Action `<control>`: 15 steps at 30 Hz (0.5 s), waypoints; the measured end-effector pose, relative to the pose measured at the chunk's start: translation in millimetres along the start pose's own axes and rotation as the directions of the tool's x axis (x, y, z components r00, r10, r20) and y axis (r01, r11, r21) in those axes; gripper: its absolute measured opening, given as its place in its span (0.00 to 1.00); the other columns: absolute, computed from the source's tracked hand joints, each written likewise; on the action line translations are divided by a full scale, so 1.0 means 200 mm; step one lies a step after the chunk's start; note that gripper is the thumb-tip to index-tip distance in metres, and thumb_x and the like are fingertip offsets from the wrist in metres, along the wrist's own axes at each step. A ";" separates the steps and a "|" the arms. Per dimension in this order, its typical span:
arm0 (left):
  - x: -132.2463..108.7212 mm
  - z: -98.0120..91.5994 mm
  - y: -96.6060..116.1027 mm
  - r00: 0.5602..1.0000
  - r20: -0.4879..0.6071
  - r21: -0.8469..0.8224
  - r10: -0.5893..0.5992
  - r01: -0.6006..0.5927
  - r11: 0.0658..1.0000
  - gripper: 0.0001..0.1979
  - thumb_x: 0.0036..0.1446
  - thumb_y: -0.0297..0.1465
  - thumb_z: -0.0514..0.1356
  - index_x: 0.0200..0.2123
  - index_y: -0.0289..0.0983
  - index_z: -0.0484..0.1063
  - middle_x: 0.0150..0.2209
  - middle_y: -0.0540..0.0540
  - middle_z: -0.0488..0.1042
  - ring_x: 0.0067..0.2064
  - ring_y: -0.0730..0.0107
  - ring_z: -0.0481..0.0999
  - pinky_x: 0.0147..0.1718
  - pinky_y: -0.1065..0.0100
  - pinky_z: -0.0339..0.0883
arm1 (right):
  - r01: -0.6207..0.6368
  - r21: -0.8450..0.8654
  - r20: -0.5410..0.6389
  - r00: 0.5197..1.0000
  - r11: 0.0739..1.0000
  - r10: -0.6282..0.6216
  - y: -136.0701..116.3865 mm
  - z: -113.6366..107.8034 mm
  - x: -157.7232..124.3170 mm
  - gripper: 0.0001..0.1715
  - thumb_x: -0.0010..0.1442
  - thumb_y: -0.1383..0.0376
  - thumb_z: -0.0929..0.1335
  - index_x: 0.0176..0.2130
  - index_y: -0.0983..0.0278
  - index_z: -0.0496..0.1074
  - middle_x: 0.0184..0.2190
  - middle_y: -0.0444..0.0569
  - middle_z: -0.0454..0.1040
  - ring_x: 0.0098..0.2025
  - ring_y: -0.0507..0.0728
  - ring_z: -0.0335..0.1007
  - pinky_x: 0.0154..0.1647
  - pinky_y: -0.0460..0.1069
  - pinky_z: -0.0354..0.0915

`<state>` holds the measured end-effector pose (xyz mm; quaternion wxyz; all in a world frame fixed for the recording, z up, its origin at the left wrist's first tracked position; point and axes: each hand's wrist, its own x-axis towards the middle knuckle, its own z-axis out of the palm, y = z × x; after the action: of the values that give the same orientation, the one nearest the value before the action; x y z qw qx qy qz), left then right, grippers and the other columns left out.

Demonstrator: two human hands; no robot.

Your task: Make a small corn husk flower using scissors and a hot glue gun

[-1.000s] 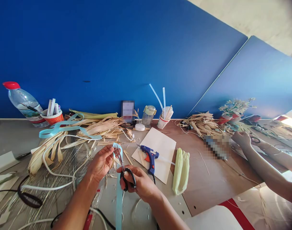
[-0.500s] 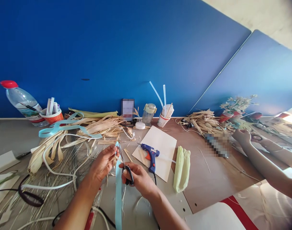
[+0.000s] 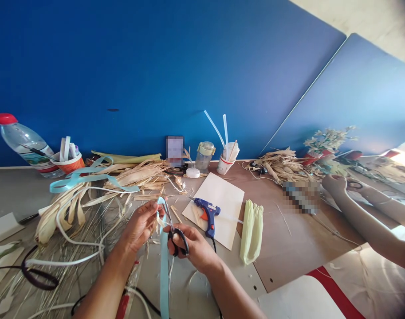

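My left hand is closed, fingertips pinching the upper end of a light blue ribbon. The ribbon bends over at the top and hangs straight down between my forearms. A small pale strip shows beside those fingertips; its kind is unclear. My right hand grips black-handled scissors, thumb and fingers at the loops. Their blades point up and lean left against the ribbon near my left fingertips. Whether the blades are fully closed is hard to see. Just right of my hands lies a blue glue gun on a white card.
Dried corn husks, a looped blue ribbon and thin stalks spread over the left side. A red-capped bottle, a jar and a paper cup stand along the blue partition. Another person's arms are at the right.
The ribbon's top end now bends over more, and the scissor blades lean further left against it. My hands stay close together. The whole view has shifted slightly.
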<state>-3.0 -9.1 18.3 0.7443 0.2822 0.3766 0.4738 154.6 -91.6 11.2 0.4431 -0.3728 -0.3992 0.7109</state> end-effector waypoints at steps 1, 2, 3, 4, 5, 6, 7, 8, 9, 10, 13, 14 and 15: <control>0.00 0.00 0.00 0.999 0.048 0.006 0.004 -0.004 1.000 0.08 0.44 0.31 0.71 0.28 0.34 0.78 0.24 0.48 0.75 0.26 0.73 0.73 0.26 0.74 0.68 | 0.004 0.028 0.020 1.000 1.000 -0.004 0.00 0.00 0.00 0.37 0.50 0.43 0.73 0.47 0.68 0.74 0.23 0.43 0.69 0.21 0.47 0.53 0.22 0.45 0.43; -0.01 0.00 0.00 0.995 0.095 0.012 0.003 -0.004 1.000 0.08 0.45 0.32 0.71 0.29 0.35 0.78 0.25 0.48 0.75 0.26 0.72 0.73 0.27 0.74 0.68 | 0.007 0.058 0.041 0.999 0.998 -0.009 0.00 0.00 0.00 0.36 0.50 0.43 0.73 0.47 0.68 0.74 0.23 0.43 0.69 0.21 0.47 0.53 0.21 0.45 0.43; -0.01 0.00 0.01 0.991 0.131 0.016 -0.005 0.002 1.000 0.08 0.45 0.32 0.71 0.28 0.35 0.78 0.25 0.47 0.76 0.26 0.72 0.72 0.27 0.73 0.69 | 0.009 0.087 0.059 0.998 0.996 -0.014 0.00 0.00 -0.01 0.35 0.50 0.44 0.73 0.47 0.68 0.74 0.22 0.43 0.69 0.20 0.47 0.52 0.21 0.45 0.42; -0.02 0.00 0.00 0.988 0.152 0.018 -0.017 0.014 1.000 0.09 0.44 0.33 0.71 0.28 0.35 0.78 0.26 0.46 0.77 0.26 0.72 0.72 0.28 0.72 0.69 | 0.013 0.112 0.070 0.997 0.994 -0.021 0.00 0.01 -0.01 0.35 0.50 0.44 0.73 0.46 0.68 0.74 0.22 0.43 0.69 0.20 0.46 0.52 0.21 0.45 0.42; -0.02 0.01 0.00 0.987 0.158 0.016 -0.029 0.027 1.000 0.09 0.44 0.33 0.71 0.27 0.35 0.78 0.28 0.45 0.78 0.26 0.71 0.73 0.28 0.71 0.70 | 0.020 0.133 0.073 0.997 0.991 -0.030 0.00 0.01 0.00 0.35 0.50 0.44 0.73 0.46 0.68 0.75 0.22 0.43 0.69 0.20 0.46 0.52 0.21 0.45 0.41; -0.03 0.01 0.00 0.987 0.154 0.013 -0.039 0.038 0.999 0.09 0.43 0.33 0.72 0.27 0.35 0.78 0.30 0.44 0.79 0.27 0.70 0.74 0.29 0.70 0.71 | 0.028 0.146 0.071 0.997 0.989 -0.039 0.00 0.01 0.00 0.34 0.50 0.44 0.74 0.46 0.67 0.75 0.22 0.43 0.70 0.20 0.46 0.52 0.21 0.45 0.41; -0.03 0.02 -0.01 0.988 0.150 0.008 -0.048 0.047 0.999 0.09 0.43 0.33 0.72 0.27 0.36 0.78 0.31 0.44 0.79 0.28 0.70 0.74 0.30 0.69 0.71 | 0.037 0.151 0.066 0.997 0.988 -0.047 0.00 0.01 0.00 0.34 0.50 0.45 0.74 0.46 0.67 0.75 0.22 0.43 0.70 0.20 0.47 0.52 0.21 0.45 0.42; -0.03 0.04 -0.02 0.989 0.141 0.004 -0.052 0.052 0.999 0.10 0.42 0.33 0.72 0.28 0.36 0.78 0.32 0.44 0.79 0.30 0.69 0.75 0.31 0.68 0.72 | 0.045 0.148 0.058 0.997 0.988 -0.054 0.01 0.01 0.00 0.34 0.50 0.45 0.74 0.46 0.67 0.75 0.22 0.43 0.70 0.20 0.47 0.53 0.21 0.45 0.42; -0.03 0.05 -0.02 0.989 0.137 0.007 -0.059 0.058 0.998 0.11 0.41 0.33 0.73 0.29 0.36 0.78 0.33 0.44 0.79 0.31 0.68 0.76 0.32 0.68 0.72 | 0.053 0.137 0.045 0.997 0.989 -0.060 0.01 0.01 0.00 0.34 0.50 0.45 0.74 0.46 0.67 0.74 0.22 0.43 0.70 0.20 0.47 0.53 0.21 0.45 0.43; -0.04 0.06 -0.03 0.988 0.137 0.013 -0.065 0.063 0.998 0.12 0.41 0.33 0.73 0.29 0.36 0.78 0.33 0.44 0.79 0.32 0.68 0.76 0.33 0.68 0.72 | 0.061 0.121 0.029 0.998 0.991 -0.065 0.01 0.01 0.01 0.34 0.50 0.45 0.74 0.46 0.67 0.74 0.22 0.43 0.70 0.20 0.47 0.53 0.22 0.45 0.43; -0.03 0.08 -0.05 0.994 0.107 0.030 -0.036 0.033 0.999 0.14 0.39 0.35 0.74 0.27 0.35 0.76 0.29 0.47 0.76 0.31 0.70 0.74 0.30 0.71 0.70 | 0.074 0.073 -0.018 0.997 0.995 -0.073 0.02 0.01 0.01 0.35 0.50 0.44 0.73 0.46 0.68 0.74 0.22 0.43 0.69 0.20 0.46 0.51 0.22 0.45 0.43; -0.03 0.08 -0.06 0.996 0.087 0.037 -0.013 0.010 0.999 0.14 0.39 0.35 0.74 0.27 0.35 0.75 0.28 0.48 0.75 0.30 0.72 0.73 0.29 0.72 0.69 | 0.076 0.066 -0.029 0.997 0.995 -0.074 0.02 0.02 0.01 0.36 0.49 0.43 0.73 0.46 0.68 0.74 0.22 0.42 0.69 0.20 0.46 0.50 0.22 0.46 0.43; -0.02 0.08 -0.06 0.998 0.065 0.044 0.013 -0.016 0.999 0.15 0.38 0.34 0.74 0.27 0.36 0.75 0.27 0.50 0.75 0.29 0.73 0.72 0.28 0.73 0.68 | 0.076 0.065 -0.037 0.997 0.995 -0.074 0.02 0.02 0.01 0.37 0.49 0.43 0.73 0.46 0.68 0.74 0.22 0.42 0.69 0.20 0.46 0.50 0.22 0.46 0.43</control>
<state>14.5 -18.7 18.9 0.7461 0.3168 0.3607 0.4614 148.9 -91.3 7.9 0.4884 -0.3549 -0.3816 0.6999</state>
